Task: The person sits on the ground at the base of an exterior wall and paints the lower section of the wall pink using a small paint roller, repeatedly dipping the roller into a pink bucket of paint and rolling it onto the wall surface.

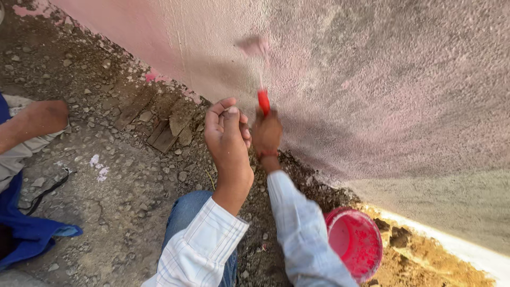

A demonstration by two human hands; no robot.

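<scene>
Paintbrush point(258, 69) with a red handle is held up against the rough pink wall point(372, 79), its bristle end blurred and touching the plaster above the grip. Head view: right hand point(266, 135) is closed around the lower part of the red handle, a reddish band at its wrist, sleeve pale and checked. Left hand point(227, 139) is raised just beside the right, holding nothing, fingers loosely curled with the thumb tucked against them. Red bucket point(355, 242), smeared inside with pink paint, stands on the ground at the wall's foot, near the right elbow. Blue-jeaned knee point(186, 212) shows below the left forearm. Stony soil point(117, 170) covers the ground. Another person's hand point(45, 117) and blue cloth point(26, 234) sit at the left edge, well apart
</scene>
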